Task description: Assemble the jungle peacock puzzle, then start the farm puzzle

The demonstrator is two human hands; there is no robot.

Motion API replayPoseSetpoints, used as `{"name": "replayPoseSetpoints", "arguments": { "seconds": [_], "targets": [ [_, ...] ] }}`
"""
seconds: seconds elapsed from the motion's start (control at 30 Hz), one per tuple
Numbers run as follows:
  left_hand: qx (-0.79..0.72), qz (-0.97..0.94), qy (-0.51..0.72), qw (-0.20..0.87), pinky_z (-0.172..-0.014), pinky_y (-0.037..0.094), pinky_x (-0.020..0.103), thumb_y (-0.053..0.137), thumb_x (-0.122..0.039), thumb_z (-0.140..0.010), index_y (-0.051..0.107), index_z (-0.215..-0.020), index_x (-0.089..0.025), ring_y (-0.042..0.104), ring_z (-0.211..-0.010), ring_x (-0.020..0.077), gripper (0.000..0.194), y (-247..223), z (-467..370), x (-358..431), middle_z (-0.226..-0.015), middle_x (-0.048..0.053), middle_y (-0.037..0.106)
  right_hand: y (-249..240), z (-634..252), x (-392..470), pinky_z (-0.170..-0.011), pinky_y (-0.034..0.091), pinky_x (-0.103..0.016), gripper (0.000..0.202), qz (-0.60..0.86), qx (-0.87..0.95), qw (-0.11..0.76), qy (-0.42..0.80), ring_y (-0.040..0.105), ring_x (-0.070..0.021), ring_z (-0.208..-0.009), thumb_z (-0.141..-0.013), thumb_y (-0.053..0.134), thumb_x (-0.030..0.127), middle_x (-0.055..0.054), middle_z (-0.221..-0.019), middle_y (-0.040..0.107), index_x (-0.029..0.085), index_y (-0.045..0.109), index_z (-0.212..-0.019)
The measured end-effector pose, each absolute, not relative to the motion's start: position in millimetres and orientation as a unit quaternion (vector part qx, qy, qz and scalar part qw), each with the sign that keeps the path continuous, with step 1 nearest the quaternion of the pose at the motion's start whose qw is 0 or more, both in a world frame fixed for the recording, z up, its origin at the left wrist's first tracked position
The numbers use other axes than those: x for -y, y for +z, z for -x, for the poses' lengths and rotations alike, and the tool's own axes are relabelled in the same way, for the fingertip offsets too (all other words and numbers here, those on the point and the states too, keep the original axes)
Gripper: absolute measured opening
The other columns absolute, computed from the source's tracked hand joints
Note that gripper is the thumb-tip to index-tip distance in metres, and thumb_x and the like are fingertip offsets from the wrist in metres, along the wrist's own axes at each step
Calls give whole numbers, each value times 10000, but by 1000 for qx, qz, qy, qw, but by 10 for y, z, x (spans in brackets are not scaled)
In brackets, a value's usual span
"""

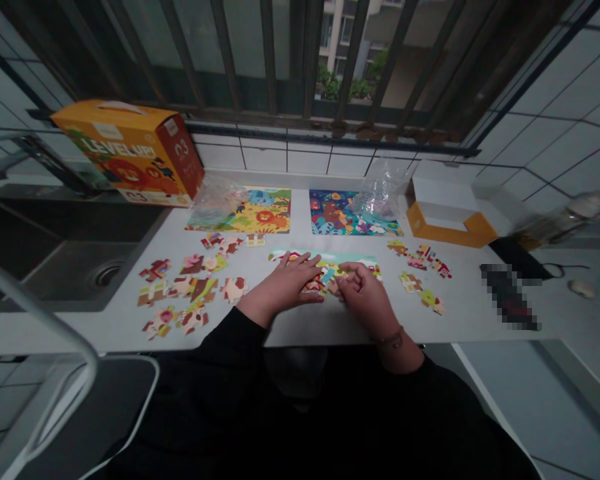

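Note:
A partly joined puzzle (329, 272) lies on the white counter in front of me, its top edge pale green-blue. My left hand (293, 281) rests flat on its left part, fingers spread. At its right part, my right hand (363, 288) has its fingers curled in a pinch at a puzzle piece (334, 287); the fingers partly hide it. Loose puzzle pieces (193, 288) are scattered to the left, with more loose pieces (420, 280) on the right.
Behind are a yellow lion picture (267, 212), a blue picture (330, 210) and clear plastic bags (380, 190). An orange box (130, 157) stands back left beside a sink (80, 267). An open box (450, 223) is at back right, near a blurred dark object (510, 297).

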State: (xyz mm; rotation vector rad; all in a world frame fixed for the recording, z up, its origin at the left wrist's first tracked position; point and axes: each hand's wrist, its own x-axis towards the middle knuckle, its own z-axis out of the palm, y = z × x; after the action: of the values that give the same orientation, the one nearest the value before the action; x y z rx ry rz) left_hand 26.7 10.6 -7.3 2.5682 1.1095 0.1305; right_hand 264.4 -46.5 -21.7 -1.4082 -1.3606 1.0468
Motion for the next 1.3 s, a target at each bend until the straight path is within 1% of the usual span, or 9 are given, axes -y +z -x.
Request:
{"name": "replayPoseSetpoints", "arguments": {
  "seconds": [0.17,0.3,0.4,0.57,0.73,0.83,0.97,1.07,1.3],
  "targets": [
    [-411,-895,80,155,-1396,158,745,743,-533,-1070,560,-1678,-272,331,-1735,414,686,-146,-299,-264,-1850,162,409,-242,-2714,452,-615,520,-334,466,589,534,455,400,695,-213,-677,-909,780,611,-13,-786,755,234,677,-1163],
    [-411,-879,197,139,-1359,331,679,838,-448,-1010,684,-1510,-237,475,-1644,411,564,-153,-176,-293,-1733,215,559,-267,-2685,482,-615,525,-309,483,588,523,438,436,717,-206,-685,-850,841,609,-24,-799,791,236,673,-1106],
    [-410,-857,284,126,-1312,443,607,723,-353,-1086,705,-1433,-230,587,-1531,345,368,-170,-31,-190,-1593,175,679,-275,-2613,533,-578,518,-286,439,584,511,420,471,693,-180,-623,-829,869,589,-6,-755,773,248,650,-996],
    [-435,-853,264,117,-1187,565,568,603,-200,-1096,763,-1290,-212,707,-1314,317,252,-261,77,-9,-1372,135,794,-275,-2438,546,-655,625,-308,376,558,491,404,533,760,-188,-669,-850,877,523,-4,-744,778,256,618,-907],
    [-431,-850,274,132,-1183,574,554,587,-164,-1087,757,-1349,-214,709,-1309,304,316,-261,21,116,-1378,130,792,-263,-2278,477,-626,620,-280,237,580,489,379,530,776,-177,-638,-928,823,360,28,-723,774,260,609,-944],
    [-419,-846,294,149,-1202,561,541,619,-231,-1111,740,-1390,-227,691,-1358,295,305,-230,13,198,-1423,126,771,-236,-2216,460,-605,608,-274,192,596,509,358,508,789,-186,-636,-954,794,299,55,-707,765,271,611,-1006],
    [-380,-865,277,171,-1204,549,567,834,-408,-1019,752,-1377,-260,659,-1424,332,397,-232,37,261,-1517,132,734,-185,-2165,455,-607,593,-291,147,619,541,330,465,793,-199,-641,-991,754,305,51,-715,769,278,610,-1005],
    [-379,-876,250,164,-1219,521,614,930,-395,-931,746,-1400,-270,663,-1428,364,520,-275,51,256,-1527,140,735,-159,-2139,453,-627,578,-297,152,634,556,324,429,782,-193,-635,-1018,722,331,51,-709,763,282,594,-953],
    [-381,-883,223,159,-1230,495,614,842,-315,-1003,730,-1454,-263,684,-1399,350,467,-335,47,238,-1488,124,768,-88,-2130,419,-680,496,-293,157,655,617,279,336,745,-189,-686,-1039,696,327,34,-718,751,271,613,-919]
  ]
}}
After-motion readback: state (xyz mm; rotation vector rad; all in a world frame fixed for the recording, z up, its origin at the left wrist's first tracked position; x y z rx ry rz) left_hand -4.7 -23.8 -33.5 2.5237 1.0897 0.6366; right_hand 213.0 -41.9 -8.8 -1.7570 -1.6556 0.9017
